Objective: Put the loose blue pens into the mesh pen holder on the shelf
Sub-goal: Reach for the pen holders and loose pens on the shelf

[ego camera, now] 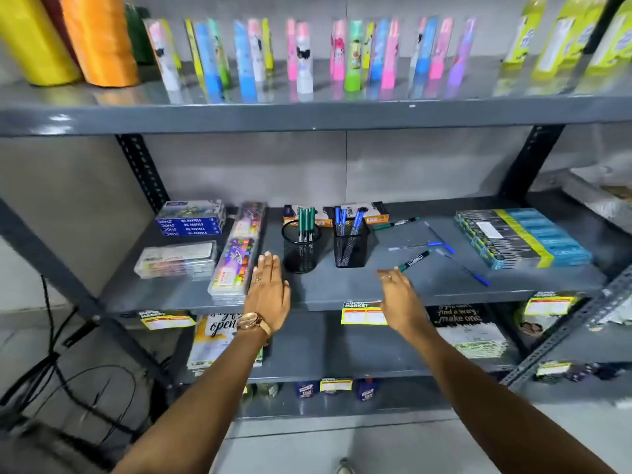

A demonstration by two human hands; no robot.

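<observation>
Both hands point(337, 295) empty, spread flat; loose blue pens point(444, 246) lie beyond the right.

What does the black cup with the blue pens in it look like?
The square mesh pen holder is black wire mesh with an open top. It stands upright on the grey middle shelf, beside a round mesh holder with green pens. Several blue pens lean inside it, caps up. Neither hand touches it.

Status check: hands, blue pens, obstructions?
Left hand, right hand open, empty. Three blue pens loose beside square mesh holder. Green marker nearest right hand.
</observation>
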